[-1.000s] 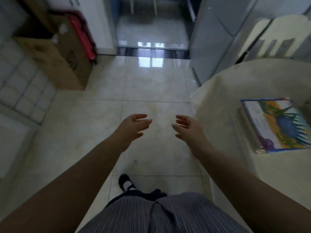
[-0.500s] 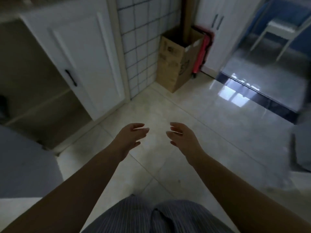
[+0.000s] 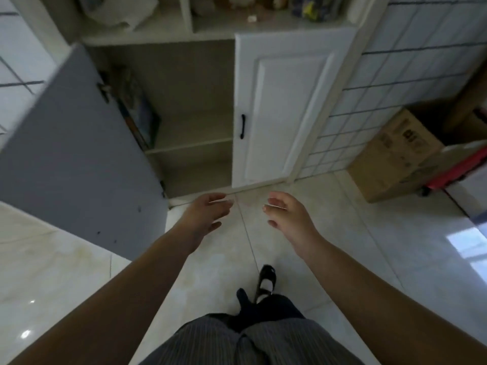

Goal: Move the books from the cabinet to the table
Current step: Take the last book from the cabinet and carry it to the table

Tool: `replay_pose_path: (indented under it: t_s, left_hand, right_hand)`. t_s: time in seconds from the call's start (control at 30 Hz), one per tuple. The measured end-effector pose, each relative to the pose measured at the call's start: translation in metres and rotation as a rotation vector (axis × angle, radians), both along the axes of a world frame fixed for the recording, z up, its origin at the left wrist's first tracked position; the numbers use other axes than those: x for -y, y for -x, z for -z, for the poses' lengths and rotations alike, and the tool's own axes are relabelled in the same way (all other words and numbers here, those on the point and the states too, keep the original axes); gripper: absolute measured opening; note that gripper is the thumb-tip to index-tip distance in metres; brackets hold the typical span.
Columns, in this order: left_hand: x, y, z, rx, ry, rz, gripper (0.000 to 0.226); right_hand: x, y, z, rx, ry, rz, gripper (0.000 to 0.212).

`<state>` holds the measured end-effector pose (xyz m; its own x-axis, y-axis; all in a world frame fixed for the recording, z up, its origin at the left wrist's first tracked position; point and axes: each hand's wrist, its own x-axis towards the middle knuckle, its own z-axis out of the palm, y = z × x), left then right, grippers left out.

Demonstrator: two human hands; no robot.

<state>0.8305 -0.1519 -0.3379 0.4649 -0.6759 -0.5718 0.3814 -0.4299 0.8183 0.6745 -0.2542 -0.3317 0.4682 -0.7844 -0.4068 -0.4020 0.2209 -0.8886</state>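
Observation:
A low white cabinet [image 3: 276, 109] faces me, its left door [image 3: 68, 159] swung wide and its right door closed. Inside, several books [image 3: 137, 109] lean upright against the left wall on the upper shelf; their covers are dark and blurred. My left hand [image 3: 208, 214] and my right hand [image 3: 287, 214] hover empty over the floor just in front of the cabinet's base, fingers apart, palms turned toward each other. The table is out of view.
A cardboard box [image 3: 395, 154] with a red item beside it stands on the floor at the right against the tiled wall. Open shelves above the cabinet hold a bag and small items. My dark shoe [image 3: 266, 281] is on the glossy tile floor.
The view has swung left from the table with a colourful book, past the box, to face the open cabinet. Both hands stay empty and held out in front.

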Motion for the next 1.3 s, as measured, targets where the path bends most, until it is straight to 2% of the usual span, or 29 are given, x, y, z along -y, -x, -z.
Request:
replay_pose_path:
  t_s: [0.17,0.43,0.63,0.8,0.97,1.07,1.3]
  left_hand:
    - [0.021,-0.047,0.001,0.008,0.0,-0.182,0.029]
    - [0.078,-0.116,-0.004,0.15,-0.05,-0.369,0.044]
    - [0.097,-0.165,-0.005,0.29,-0.026,-0.517,0.043]
    - [0.109,-0.214,0.002,0.318,0.009,-0.623,0.062]
    - [0.116,-0.263,0.014,0.314,0.073,-0.649,0.065]
    - [0.123,-0.292,0.026,0.34,0.126,-0.576,0.068]
    - [0.137,-0.355,0.073,0.372,0.153,-0.515,0.093]
  right_hand:
    - [0.045,-0.07,0.006,0.038,-0.012,-0.144,0.037]
    - [0.134,-0.165,0.015,-0.016,0.028,-0.383,0.035]
    - [0.168,-0.24,0.015,-0.049,0.082,-0.541,0.036]
    - [0.177,-0.305,0.021,-0.06,0.071,-0.596,0.034]
    - [0.176,-0.365,0.028,-0.037,0.025,-0.594,0.033]
    - [0.175,-0.4,0.037,-0.041,0.011,-0.605,0.03]
    - [0.18,-0.453,0.065,-0.003,-0.066,-0.611,0.037]
